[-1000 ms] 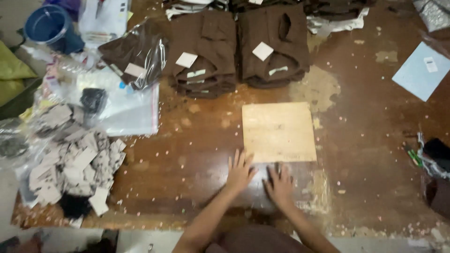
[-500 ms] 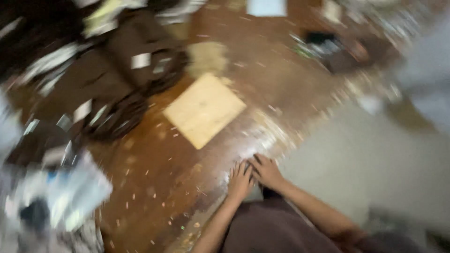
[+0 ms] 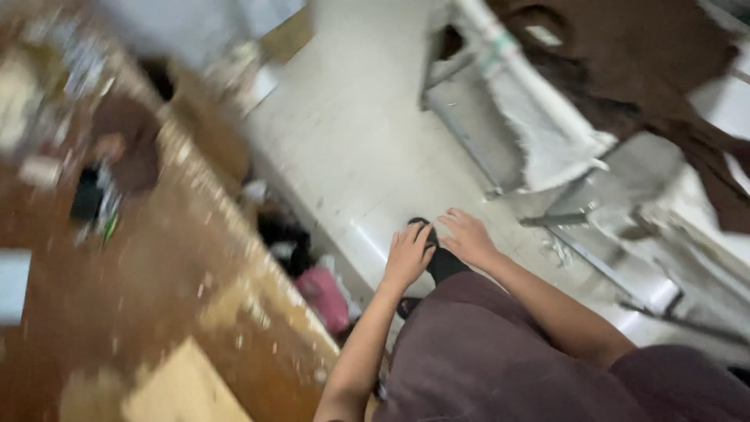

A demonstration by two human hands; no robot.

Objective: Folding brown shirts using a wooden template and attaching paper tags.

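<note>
Above the pale floor [image 3: 351, 148], your left hand [image 3: 408, 255] and right hand [image 3: 469, 237] hang empty, fingers loosely spread; table edge [image 3: 234, 234] left, metal frame [image 3: 547, 156] right, open floor ahead.

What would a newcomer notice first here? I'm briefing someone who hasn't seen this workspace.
Probably the two bare hands at centre, left hand beside right hand, held side by side above a pale floor. Then the worn brown table at left, and brown cloth draped over a white frame at upper right.

garment workshop: worn worktable [image 3: 141, 266], brown cloth [image 3: 625, 70]
</note>
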